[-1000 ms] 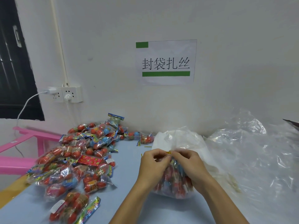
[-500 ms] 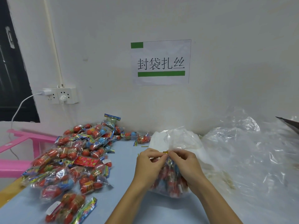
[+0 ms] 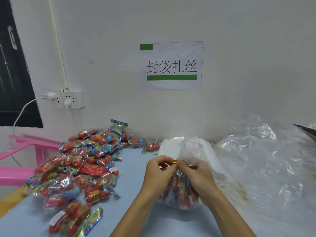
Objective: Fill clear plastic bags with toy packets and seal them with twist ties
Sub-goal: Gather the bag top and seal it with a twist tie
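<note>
Our left hand [image 3: 158, 170] & right hand [image 3: 196, 173] pinch the gold twist tie [image 3: 174, 161] at the neck of the filled clear plastic bag [image 3: 179, 192] on the blue worktop [image 3: 130, 182]; sealing underway. Loose red-and-blue toy packets [image 3: 82, 165] remain, prob. more bags to go.

Left hand [image 3: 158, 170] and right hand [image 3: 196, 175] close together, fingers [image 3: 168, 169] curled, pinching

bag [image 3: 191, 151]: clear crinkly plastic | tie [image 3: 174, 161]: shiny gold foil | packets [image 3: 77, 168]: glossy plastic film | counter [image 3: 130, 168]: smooth matt blue | right sheeting [image 3: 266, 168]: glossy clear plastic | sign [image 3: 171, 65]: matt paper
</note>
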